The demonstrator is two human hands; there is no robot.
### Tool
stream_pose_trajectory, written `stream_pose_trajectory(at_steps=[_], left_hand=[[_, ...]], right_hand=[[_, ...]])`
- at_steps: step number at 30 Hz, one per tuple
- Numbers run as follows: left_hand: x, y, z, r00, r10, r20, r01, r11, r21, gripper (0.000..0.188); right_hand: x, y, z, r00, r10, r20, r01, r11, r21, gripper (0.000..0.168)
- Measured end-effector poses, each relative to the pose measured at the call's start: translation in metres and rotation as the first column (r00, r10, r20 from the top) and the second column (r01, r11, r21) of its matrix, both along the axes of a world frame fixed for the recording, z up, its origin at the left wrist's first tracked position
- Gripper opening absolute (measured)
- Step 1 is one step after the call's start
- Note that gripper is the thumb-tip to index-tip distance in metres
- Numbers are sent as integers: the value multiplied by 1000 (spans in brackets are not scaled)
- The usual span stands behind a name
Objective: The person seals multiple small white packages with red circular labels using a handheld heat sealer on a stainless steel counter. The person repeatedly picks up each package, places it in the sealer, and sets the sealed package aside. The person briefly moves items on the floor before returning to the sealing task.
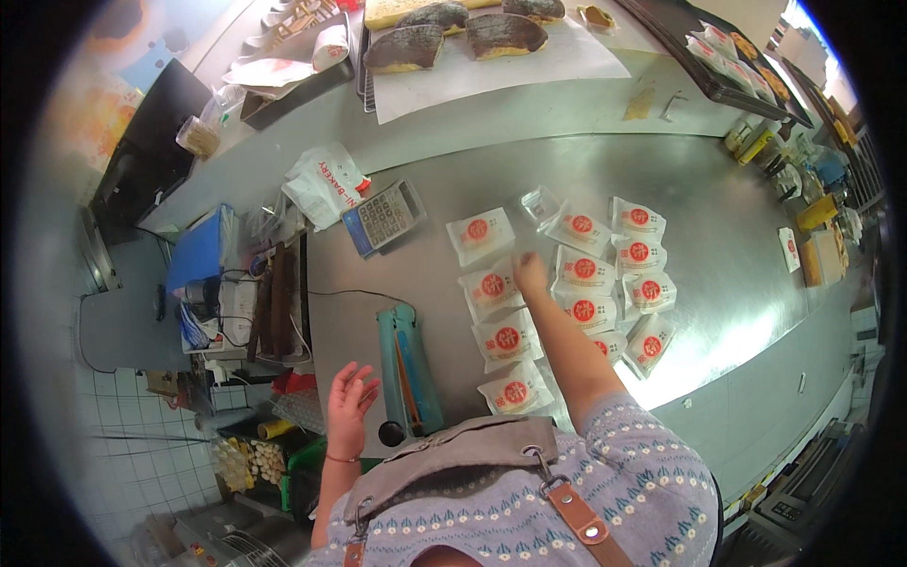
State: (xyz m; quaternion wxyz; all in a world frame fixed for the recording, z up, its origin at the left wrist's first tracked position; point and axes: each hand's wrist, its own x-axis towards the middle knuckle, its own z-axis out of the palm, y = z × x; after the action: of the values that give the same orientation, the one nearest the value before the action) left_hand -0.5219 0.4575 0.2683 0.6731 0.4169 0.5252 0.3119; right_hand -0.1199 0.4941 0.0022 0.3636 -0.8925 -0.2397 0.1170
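Observation:
On the steel table lie several white paper packets with round red prints, set in rough columns. My right hand reaches over them, its fingers at the right edge of a packet in the left column; whether it grips the packet cannot be told. Above that lies another packet, and a small clear plastic tray sits to the upper right. My left hand is raised with spread fingers, holding nothing, left of a teal impulse heat sealer.
A calculator and a white plastic bag lie at the upper left. Dark-topped bread pieces rest on a raised shelf behind. Bottles and tools stand at the right. A blue folder is at the left.

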Motion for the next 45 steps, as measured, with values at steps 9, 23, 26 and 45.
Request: stream_pose_trajectory(at_steps=[9, 23, 26, 45], left_hand=[[12, 4, 5, 999, 44, 7, -45, 998, 32, 34], [7, 17, 8, 999, -42, 15, 38, 972, 231, 32], [5, 38, -2, 985, -148, -84, 171, 854, 491, 34], [-177, 25, -54, 923, -195, 332, 104, 957, 271, 18]], right_hand=[[25, 62, 19, 758, -156, -633, 286, 952, 108, 35], [-63, 25, 206, 889, 312, 335, -444, 764, 469, 10], [-107, -10, 261, 858, 396, 328, -513, 691, 509, 11], [-406, -125, 293, 855, 517, -43, -424, 745, 514, 15]])
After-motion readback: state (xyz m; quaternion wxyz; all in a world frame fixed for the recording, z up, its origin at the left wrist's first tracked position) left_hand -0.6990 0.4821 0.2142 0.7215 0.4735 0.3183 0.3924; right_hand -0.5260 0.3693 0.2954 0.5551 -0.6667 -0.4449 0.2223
